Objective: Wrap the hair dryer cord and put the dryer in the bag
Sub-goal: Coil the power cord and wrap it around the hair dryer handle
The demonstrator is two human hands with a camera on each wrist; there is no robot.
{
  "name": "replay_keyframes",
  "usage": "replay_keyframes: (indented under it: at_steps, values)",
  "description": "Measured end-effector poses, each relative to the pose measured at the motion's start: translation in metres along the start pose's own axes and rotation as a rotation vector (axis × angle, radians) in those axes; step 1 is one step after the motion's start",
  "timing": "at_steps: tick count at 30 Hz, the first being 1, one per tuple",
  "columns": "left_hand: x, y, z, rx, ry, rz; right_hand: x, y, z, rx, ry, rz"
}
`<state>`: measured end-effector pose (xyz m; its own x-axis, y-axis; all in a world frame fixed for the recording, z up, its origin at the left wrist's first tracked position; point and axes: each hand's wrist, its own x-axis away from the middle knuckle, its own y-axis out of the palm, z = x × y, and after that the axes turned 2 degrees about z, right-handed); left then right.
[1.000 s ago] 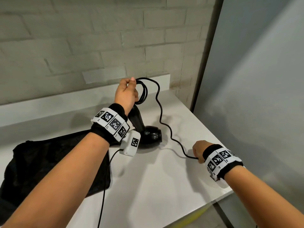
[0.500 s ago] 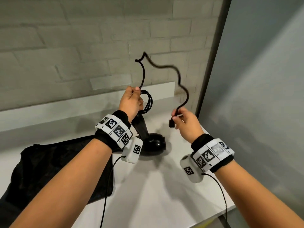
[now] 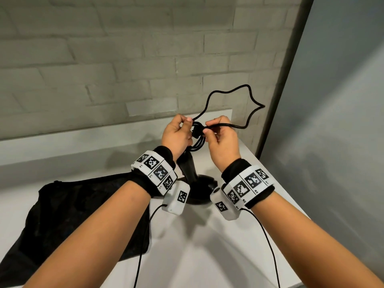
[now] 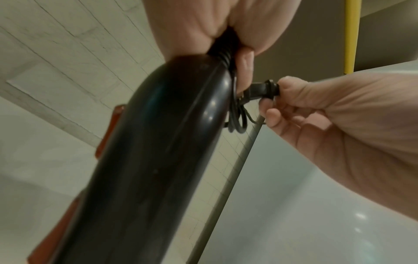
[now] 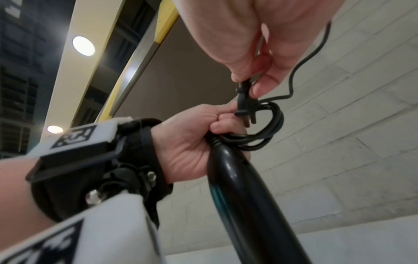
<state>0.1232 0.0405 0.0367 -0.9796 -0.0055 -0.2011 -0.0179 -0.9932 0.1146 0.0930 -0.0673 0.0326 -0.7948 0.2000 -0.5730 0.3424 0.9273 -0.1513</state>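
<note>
The black hair dryer (image 3: 202, 189) stands nozzle-down on the white table (image 3: 207, 256), its handle (image 3: 187, 166) pointing up. My left hand (image 3: 186, 126) grips the handle's top end together with the coiled cord (image 3: 196, 145). My right hand (image 3: 207, 128) pinches the plug (image 3: 196, 133) right against those coils. A loose loop of cord (image 3: 252, 97) arcs up and to the right. The right wrist view shows the plug (image 5: 244, 102), the coils (image 5: 269, 132) and the handle (image 5: 244, 196). In the left wrist view the handle (image 4: 158, 142) fills the middle. The black mesh bag (image 3: 83, 215) lies flat at left.
A grey brick wall (image 3: 124, 69) with a white ledge (image 3: 62, 142) runs behind the table. A grey panel (image 3: 332, 142) stands to the right, beyond the table's right edge. Thin sensor cables (image 3: 141, 256) hang from both wristbands.
My right hand rose from the table with the cord's end and came left to the coils in my left hand. The loose loop swung up and to the right.
</note>
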Motion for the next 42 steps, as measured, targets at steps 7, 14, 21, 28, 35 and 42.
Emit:
replay_keyframes:
  at_steps: [7,14,21,28,35,42]
  values:
    - [-0.002,-0.001,-0.003,-0.035,0.033,0.029,-0.003,-0.001,0.016,0.199,-0.223,-0.130]
    - [-0.003,-0.004,-0.003,0.011,0.000,-0.051,-0.008,0.007,0.024,0.334,-0.008,-0.058]
    - [-0.002,-0.006,-0.001,0.042,-0.039,-0.120,-0.019,0.015,0.034,0.245,0.147,-0.268]
    - [-0.006,-0.006,-0.002,0.061,-0.047,-0.119,-0.013,0.008,0.027,0.092,0.108,-0.417]
    - [-0.007,-0.001,0.002,0.079,-0.051,-0.083,-0.014,-0.038,0.072,0.567,0.161,-0.666]
    - [-0.003,-0.002,0.006,0.039,-0.031,-0.107,-0.001,-0.069,0.138,1.276,0.453,-0.976]
